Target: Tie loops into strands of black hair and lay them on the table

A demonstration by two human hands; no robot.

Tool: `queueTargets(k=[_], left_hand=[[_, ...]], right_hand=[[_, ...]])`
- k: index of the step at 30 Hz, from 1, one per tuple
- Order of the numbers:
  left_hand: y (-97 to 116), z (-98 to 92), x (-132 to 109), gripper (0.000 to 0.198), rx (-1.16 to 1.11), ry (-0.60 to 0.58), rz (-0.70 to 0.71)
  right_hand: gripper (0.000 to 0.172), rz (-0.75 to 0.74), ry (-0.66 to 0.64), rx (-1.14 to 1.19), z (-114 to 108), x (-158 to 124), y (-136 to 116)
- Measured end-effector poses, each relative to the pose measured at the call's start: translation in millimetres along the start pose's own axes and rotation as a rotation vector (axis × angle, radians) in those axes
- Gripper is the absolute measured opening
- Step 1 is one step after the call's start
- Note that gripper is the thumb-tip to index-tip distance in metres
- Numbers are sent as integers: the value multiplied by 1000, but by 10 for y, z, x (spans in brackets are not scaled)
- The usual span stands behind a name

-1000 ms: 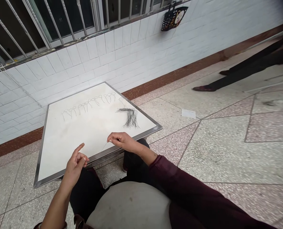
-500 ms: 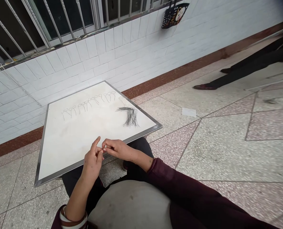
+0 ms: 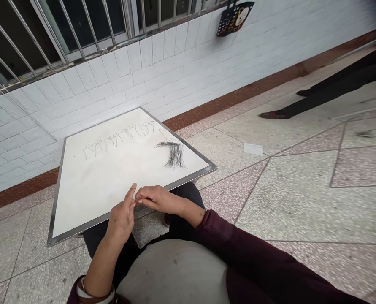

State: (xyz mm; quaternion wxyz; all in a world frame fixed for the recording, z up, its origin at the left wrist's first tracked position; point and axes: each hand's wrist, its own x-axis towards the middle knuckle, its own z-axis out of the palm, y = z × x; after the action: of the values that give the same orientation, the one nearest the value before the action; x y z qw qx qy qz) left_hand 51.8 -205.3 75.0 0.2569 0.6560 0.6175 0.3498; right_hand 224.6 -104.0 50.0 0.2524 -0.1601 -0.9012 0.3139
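Close together over the near edge of the white board (image 3: 89, 198), my left hand (image 3: 122, 217) and my right hand (image 3: 158, 199) meet at the fingertips. Thumb and fingers of each hand are pinched, while one left finger points up. Whatever lies between the fingertips is too small to make out. A loose bundle of thin dark wires (image 3: 174, 155) lies at the board's right side. Across the far part runs a row of several thin wire pieces (image 3: 121, 135), each with a loop at one end.
The board has a grey metal rim (image 3: 188, 179) and stands over my knees, near a white tiled wall (image 3: 118, 80) with a barred window. A dotted bag (image 3: 233, 19) hangs there. At right are a person's legs (image 3: 327, 95) and a white paper (image 3: 253, 149) on the floor.
My left hand has turned slightly, its raised finger leaning further right and its thumb now less visible. My right hand stays pinched at nearly the same place. The wires have not moved.
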Motion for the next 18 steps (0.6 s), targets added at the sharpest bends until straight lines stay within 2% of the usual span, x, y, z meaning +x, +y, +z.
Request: queueTargets(k=[4,11,18], left_hand=[[13,-30,-23,54,-26,9,-26],[-11,-59,-44,53,-2,-42,67],[54,-76,-36,51,-55,2,60]], right_hand=[[20,-3,-10,-12,7,2,-21],[25,-143,8,-43,-53,14,6],[29,-172,45,36,-95,-13,10]])
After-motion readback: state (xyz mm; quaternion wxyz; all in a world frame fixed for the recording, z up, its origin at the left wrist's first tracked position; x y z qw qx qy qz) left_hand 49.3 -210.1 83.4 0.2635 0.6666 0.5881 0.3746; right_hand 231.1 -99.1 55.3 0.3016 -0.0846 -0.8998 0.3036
